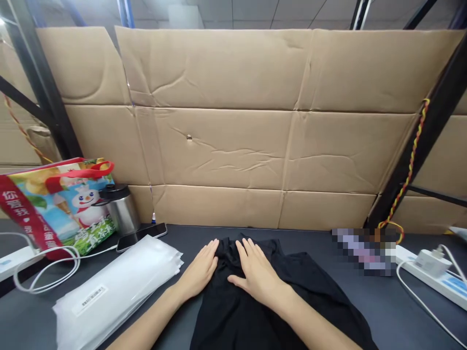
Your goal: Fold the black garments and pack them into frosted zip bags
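A black garment (310, 296) lies on the dark table, its gathered edge at the far end and its near part running out of the bottom of the view. On its upper left edge rests my left hand (200, 270), fingers stretched out and pointing away from me. My right hand (257, 272) lies flat on the fabric near the gathered part, its thumb spread to the left. Neither hand grips the cloth. Which kind of garment it is cannot be made out. Left of my left hand is a stack of white plastic bags (120, 287) with a barcode label.
Behind the table (171, 311) stands a cardboard wall (226, 146). At the left are a colourful tote bag (83, 204), a steel flask (123, 211), a phone (142, 236) and a white cable (47, 287). A power strip (452, 287) with a charger (432, 265) lies right, beside a blurred item (361, 250).
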### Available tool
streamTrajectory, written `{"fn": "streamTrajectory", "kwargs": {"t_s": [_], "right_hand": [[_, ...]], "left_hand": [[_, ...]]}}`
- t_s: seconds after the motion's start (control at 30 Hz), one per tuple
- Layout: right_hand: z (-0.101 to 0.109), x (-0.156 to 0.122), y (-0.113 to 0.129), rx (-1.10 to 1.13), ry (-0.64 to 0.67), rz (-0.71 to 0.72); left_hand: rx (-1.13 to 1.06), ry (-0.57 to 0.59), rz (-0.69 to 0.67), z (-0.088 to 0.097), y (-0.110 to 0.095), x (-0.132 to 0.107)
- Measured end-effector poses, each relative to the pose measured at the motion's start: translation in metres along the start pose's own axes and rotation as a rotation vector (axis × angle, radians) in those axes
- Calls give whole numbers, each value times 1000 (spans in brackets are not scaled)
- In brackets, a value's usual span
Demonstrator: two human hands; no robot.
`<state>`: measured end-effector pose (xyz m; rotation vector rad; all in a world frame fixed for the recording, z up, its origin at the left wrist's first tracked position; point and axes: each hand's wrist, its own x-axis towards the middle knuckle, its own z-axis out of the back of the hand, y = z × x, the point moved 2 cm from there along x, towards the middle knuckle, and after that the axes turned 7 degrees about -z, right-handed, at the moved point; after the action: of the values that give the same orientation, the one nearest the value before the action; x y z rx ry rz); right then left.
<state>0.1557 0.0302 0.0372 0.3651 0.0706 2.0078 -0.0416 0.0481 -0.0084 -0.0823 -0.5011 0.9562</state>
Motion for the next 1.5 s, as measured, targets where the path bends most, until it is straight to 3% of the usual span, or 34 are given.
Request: {"fn": "streamTrajectory", "kwargs": {"t_s": [0.07,0.2,0.5,0.57,0.67,0.8,0.93,1.0,1.07,1.2,1.37,1.5], "right_hand": [[-15,2,2,-25,-43,-46],[-34,6,-4,-38,-94,9],[-14,-9,-33,11,-85,227],[-13,-11,-35,1,-96,219],[-15,-10,-34,9,-108,169],[-18,-6,-32,58,-111,116],[-18,-5,-32,96,-108,101],[-18,-6,-33,123,-114,96],[-17,-7,-35,157,-123,96],[-12,-9,-40,233,-154,88],[11,-17,-53,570,-337,47],[23,-28,-65,593,-478,28]], "left_hand": [[-1,0,2,0,0,0],[2,9,5,1,0,0],[16,49,32,9,-6,3],[23,39,30,24,-7,1],[65,-19,29,63,-3,-17],[153,-78,158,117,18,-73],[184,-31,299,133,43,-128],[171,-62,312,132,48,-138],[155,-146,323,130,44,-133],[71,-263,242,118,7,-83],[-153,-91,13,63,-48,-4],[-300,67,-128,20,-66,25]]}}
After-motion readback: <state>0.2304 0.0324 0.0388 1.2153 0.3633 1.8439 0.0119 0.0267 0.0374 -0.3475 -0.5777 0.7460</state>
